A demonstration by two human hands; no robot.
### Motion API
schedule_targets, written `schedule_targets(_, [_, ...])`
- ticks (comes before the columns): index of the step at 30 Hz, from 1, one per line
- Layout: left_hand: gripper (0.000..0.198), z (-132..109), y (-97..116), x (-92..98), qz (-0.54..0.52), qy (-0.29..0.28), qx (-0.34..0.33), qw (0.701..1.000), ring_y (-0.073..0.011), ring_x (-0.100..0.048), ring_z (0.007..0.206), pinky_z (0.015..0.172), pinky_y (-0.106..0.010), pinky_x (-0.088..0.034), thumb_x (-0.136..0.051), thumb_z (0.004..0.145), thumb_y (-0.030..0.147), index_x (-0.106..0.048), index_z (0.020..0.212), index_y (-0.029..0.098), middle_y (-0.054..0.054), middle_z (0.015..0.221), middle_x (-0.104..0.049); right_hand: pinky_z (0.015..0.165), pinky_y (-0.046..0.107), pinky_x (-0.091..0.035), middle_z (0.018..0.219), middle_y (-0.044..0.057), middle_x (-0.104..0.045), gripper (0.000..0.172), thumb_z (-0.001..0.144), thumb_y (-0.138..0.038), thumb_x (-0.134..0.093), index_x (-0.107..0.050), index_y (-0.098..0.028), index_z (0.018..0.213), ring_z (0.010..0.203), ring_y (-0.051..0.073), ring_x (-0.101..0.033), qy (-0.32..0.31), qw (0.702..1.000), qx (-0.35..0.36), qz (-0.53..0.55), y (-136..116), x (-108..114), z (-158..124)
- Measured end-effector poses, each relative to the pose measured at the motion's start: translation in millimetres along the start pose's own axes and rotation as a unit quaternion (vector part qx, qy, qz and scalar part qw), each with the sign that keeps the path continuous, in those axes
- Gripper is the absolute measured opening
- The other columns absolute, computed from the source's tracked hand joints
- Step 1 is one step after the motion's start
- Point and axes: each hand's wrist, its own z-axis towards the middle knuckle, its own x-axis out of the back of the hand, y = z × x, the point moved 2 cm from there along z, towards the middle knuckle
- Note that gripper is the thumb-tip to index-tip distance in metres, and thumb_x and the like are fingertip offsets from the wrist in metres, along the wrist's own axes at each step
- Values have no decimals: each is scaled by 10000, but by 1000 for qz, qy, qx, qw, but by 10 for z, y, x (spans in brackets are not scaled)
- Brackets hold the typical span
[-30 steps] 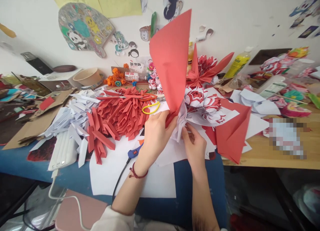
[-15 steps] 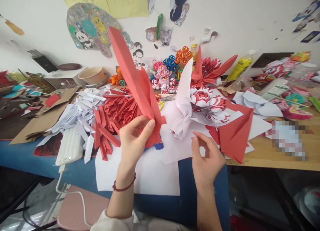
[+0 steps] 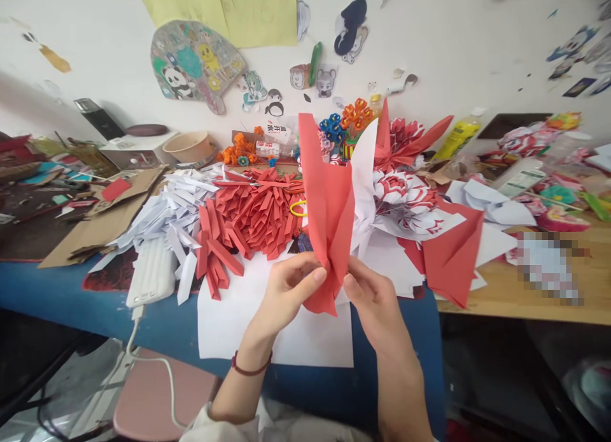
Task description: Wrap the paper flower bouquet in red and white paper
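Note:
A folded sheet of red paper [image 3: 329,219] stands upright in front of me, gathered at its lower part. My left hand [image 3: 293,289] is closed on its gathered left side, thumb in front. At the right edge of the same paper is my right hand [image 3: 375,299], with its thumb and fingers pinched against it; the fingertips are partly hidden behind. Just behind the red paper a bouquet of red-and-white paper flowers [image 3: 405,203] lies in a white paper wrap [image 3: 365,174]. Under my hands lies a white sheet [image 3: 272,334].
To the left are a heap of red folded paper pieces [image 3: 258,213], white folded pieces [image 3: 176,200] and a white power bank [image 3: 151,276] with a cable. Scissors with a yellow handle [image 3: 298,208] lie behind. A red sheet [image 3: 453,251] rests at right, near a yellow bottle [image 3: 458,136].
My left hand has brought the red paper rightward and lower, in front of the white wrap. My right hand, empty before, has come in and taken the paper's right edge.

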Motion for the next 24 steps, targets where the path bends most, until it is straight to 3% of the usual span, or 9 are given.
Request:
schedule_targets(5, [269, -25, -7, -37, 50, -33, 14, 998, -185, -656, 954, 868, -258, -493, -553, 977, 355, -739, 1053, 177, -49, 1030, -740, 1073, 382, -468, 1353, 54, -635, 362, 952, -378, -620, -668, -278, 1296, 1282, 272, -559, -37, 998, -10, 47, 51, 36, 15])
schedule_targets(10, [314, -52, 41, -80, 186, -47, -27, 981, -119, -518, 695, 690, -235, -433, -481, 1009, 329, -673, 838, 149, -11, 749, -625, 1043, 373, -484, 1343, 59, -636, 360, 954, -366, -615, -662, -276, 1299, 1247, 267, -579, -66, 996, -6, 56, 88, 141, 8])
schedule_targets(13, [330, -102, 96, -120, 284, -39, -106, 952, -122, -492, 685, 698, -251, -413, -440, 1019, 236, -608, 746, 158, -11, 708, -582, 1002, 357, -499, 1313, 58, -647, 342, 961, -327, -607, -661, -273, 1294, 1202, 255, -600, -80, 996, -1, 46, 63, 164, -1])
schedule_targets(18, [129, -206, 163, -135, 439, 47, -240, 865, -183, -604, 857, 793, -305, -430, -563, 953, 145, -656, 866, 169, -50, 841, -709, 968, 343, -508, 1214, 52, -684, 302, 963, -294, -606, -685, -261, 1253, 1103, 224, -632, -102, 994, 3, 39, 19, 128, -2])
schedule_targets(21, [14, -226, 147, -91, 484, 92, -254, 832, -187, -633, 863, 793, -311, -442, -669, 902, 174, -675, 890, 176, -38, 885, -744, 909, 323, -526, 1162, 53, -701, 296, 951, -289, -624, -694, -256, 1238, 1025, 204, -645, -78, 996, -4, 34, 58, 106, -6])
schedule_targets(24, [84, -239, 101, -6, 500, 108, -249, 823, -187, -658, 867, 782, -315, -446, -699, 891, 254, -690, 939, 186, -29, 925, -761, 864, 318, -545, 1160, 64, -711, 312, 931, -300, -653, -690, -258, 1238, 1007, 205, -660, -25, 998, 1, 51, 135, 122, -57])
